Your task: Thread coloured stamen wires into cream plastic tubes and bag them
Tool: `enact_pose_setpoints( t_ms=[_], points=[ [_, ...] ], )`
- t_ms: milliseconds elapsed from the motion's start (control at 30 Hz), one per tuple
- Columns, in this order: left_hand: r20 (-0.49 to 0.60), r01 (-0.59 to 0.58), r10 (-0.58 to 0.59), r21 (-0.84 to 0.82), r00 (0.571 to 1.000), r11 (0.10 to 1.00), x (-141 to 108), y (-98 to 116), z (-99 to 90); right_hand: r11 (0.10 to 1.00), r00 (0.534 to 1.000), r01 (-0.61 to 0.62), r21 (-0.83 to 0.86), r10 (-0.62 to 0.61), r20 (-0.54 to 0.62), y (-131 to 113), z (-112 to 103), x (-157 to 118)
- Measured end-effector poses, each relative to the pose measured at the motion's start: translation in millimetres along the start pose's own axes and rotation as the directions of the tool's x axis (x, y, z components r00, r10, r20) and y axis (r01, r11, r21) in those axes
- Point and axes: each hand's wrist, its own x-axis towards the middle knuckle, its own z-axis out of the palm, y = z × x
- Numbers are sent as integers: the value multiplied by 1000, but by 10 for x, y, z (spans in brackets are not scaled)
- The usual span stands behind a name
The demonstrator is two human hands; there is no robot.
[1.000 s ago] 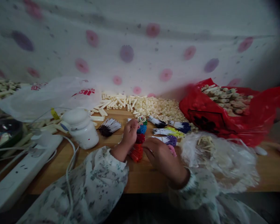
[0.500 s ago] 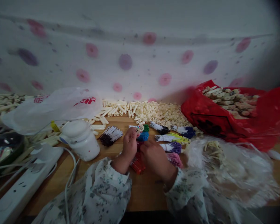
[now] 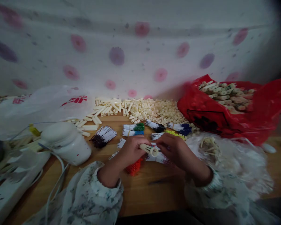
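Observation:
My left hand (image 3: pixel 130 152) is closed around a cream slotted pen barrel (image 3: pixel 149 149). The barrel's open round end faces right and toward me. Just right of it, my right hand (image 3: pixel 175 149) has thumb and fingers pinched together; whatever they hold is too small to make out. Beneath the hands lie bundles of thin white pen refills with coloured ends: red (image 3: pixel 133 167), green (image 3: pixel 138 127), blue (image 3: pixel 137 132), black (image 3: pixel 156 126), dark blue (image 3: pixel 184 128) and yellow (image 3: pixel 176 134). The hands partly cover several of these bundles.
Loose cream barrels (image 3: pixel 107 107) and small cream parts (image 3: pixel 154 111) are heaped along the back. A red bag (image 3: pixel 208 122) of filled barrels and a clear bag (image 3: pixel 236 165) sit at right. At left are dark-ended refills (image 3: pixel 104 136), a white jar (image 3: pixel 65 143) and a power strip (image 3: pixel 16 184).
My left hand has turned the barrel from upright to pointing right and toward me. My right hand has risen from the bundles and moved right, beside the barrel's end. The view has shifted slightly.

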Motion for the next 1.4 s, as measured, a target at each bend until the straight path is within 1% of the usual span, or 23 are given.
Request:
enact_pose_setpoints(
  t_ms=[100, 167, 233, 300, 367, 467, 533, 633, 700, 800, 833, 867, 900, 933, 1000, 1033, 1067, 1100, 1133, 1200, 1300, 1333, 1400],
  points=[
    [-110, 91, -98, -69, 989, 993, -7, 23, 0, 963, 984, -56, 262, 97, -148, 28, 109, -14],
    [-158, 107, -123, -106, 980, 989, -4, 36, -7, 921, 961, -76, 381, 169, -218, 36, 160, -19],
    [-182, 113, -136, -132, 974, 985, 2, 57, -13, 910, 946, -64, 410, 186, -264, 24, 182, -18],
    [-197, 115, -143, -147, 970, 982, 4, 82, -14, 915, 942, -36, 402, 165, -291, -6, 183, -14],
    [-210, 104, -136, -156, 968, 982, 2, 103, -10, 902, 944, -24, 431, 162, -286, -40, 183, -10],
    [-230, 71, -106, -157, 967, 985, -3, 120, -2, 854, 935, -45, 519, 218, -278, -92, 204, -1],
    [-246, 33, -72, -157, 967, 987, -4, 125, 2, 841, 925, -50, 539, 243, -292, -129, 227, 9],
    [-266, -46, 6, -147, 964, 988, -3, 132, 3, 891, 915, -46, 452, 219, -339, -212, 217, 5],
    [-292, -66, 24, -137, 956, 988, -3, 135, 0, 949, 891, -37, 314, 174, -420, -296, 137, -39],
    [-347, -44, -3, -127, 938, 991, -7, 133, -9, 997, 819, 38, 68, 8, -574, -463, -109, -193],
    [-358, -38, -9, -123, 934, 992, -10, 131, -12, 997, 804, 70, 8, -52, -592, -521, -214, -259],
    [-368, -34, -12, -119, 930, 992, -13, 128, -14, 995, 799, 89, -36, -93, -594, -576, -321, -324],
    [-376, -30, -15, -113, 926, 993, -16, 124, -15, 991, 806, 111, -80, -137, -575, -625, -423, -380],
    [-382, -22, -21, -106, 924, 994, -19, 119, -14, 980, 824, 152, -130, -198, -531, -667, -515, -423],
    [-386, 5, -41, -94, 921, 996, -25, 111, -10, 932, 856, 278, -234, -351, -380, -735, -643, -454],
    [-389, 23, -56, -89, 920, 996, -28, 108, -7, 898, 859, 339, -279, -417, -299, -766, -673, -441],
    [-392, 38, -68, -84, 917, 996, -30, 105, -3, 869, 857, 379, -317, -459, -235, -796, -681, -415],
    [-395, 47, -74, -78, 916, 996, -30, 103, -1, 848, 852, 397, -350, -483, -203, -828, -667, -381],
    [-397, 50, -75, -73, 915, 996, -31, 101, 1, 840, 847, 391, -376, -488, -209, -862, -637, -344],
    [-397, 50, -72, -66, 915, 997, -28, 101, 0, 842, 835, 362, -400, -483, -263, -924, -546, -284],
    [-394, 43, -66, -67, 917, 997, -19, 102, -8, 877, 823, 292, -382, -434, -367, -967, -398, -245],
    [-392, 39, -60, -61, 918, 997, -16, 101, -10, 884, 821, 282, -372, -423, -383, -962, -356, -238],
    [-388, 26, -40, -40, 921, 999, -11, 91, -11, 886, 815, 306, -348, -433, -386, -930, -286, -217]
  ],
)
